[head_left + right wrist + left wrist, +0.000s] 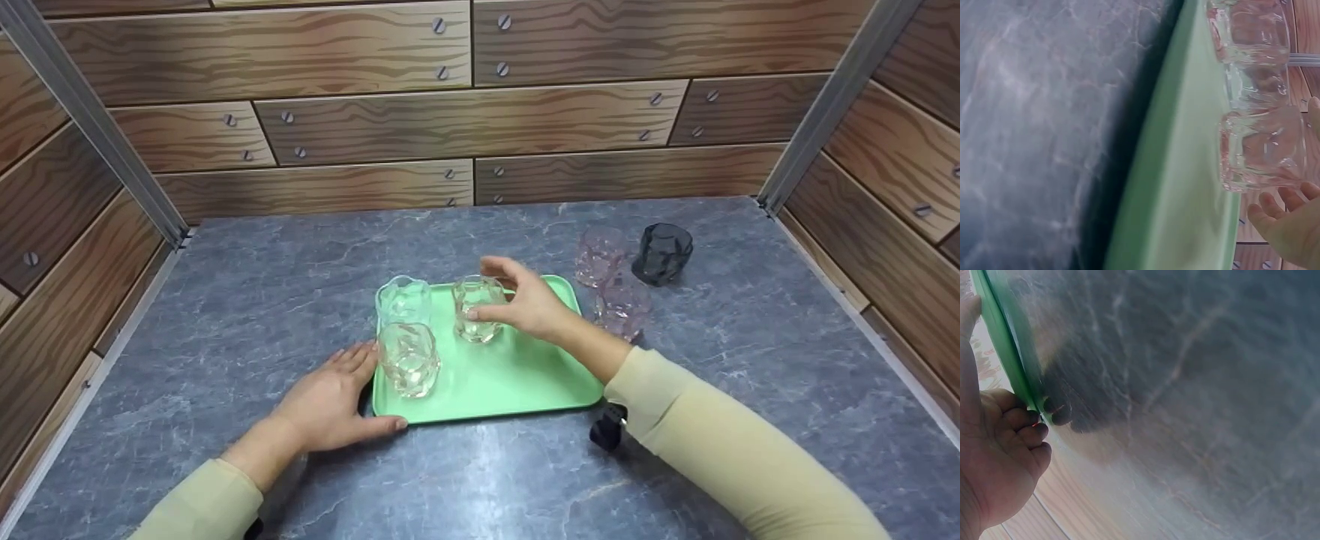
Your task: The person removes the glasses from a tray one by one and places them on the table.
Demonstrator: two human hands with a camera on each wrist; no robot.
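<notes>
A light green tray [510,382] lies on the table. My left hand [330,397] rests at its near left corner, fingers along the left side and thumb touching the front rim. In the left wrist view, the fingertips [1039,430] meet the tray's edge [1008,354]. A clear faceted glass [478,330] stands upright on the tray's far middle. Around it is my right hand [532,304], thumb in front and fingers loosely spread; the right wrist view shows fingers [1269,211] beside the glass [1264,146]. Another clear glass [409,360] and a bluish glass [403,300] stand at the tray's left.
Right of the tray, two pinkish glasses [600,255] and a dark grey glass [663,253] stand on the grey marbled table [285,277]. The right forearm partly covers the nearer pinkish one. Wood-patterned walls [472,127] with metal corner posts enclose the back and sides.
</notes>
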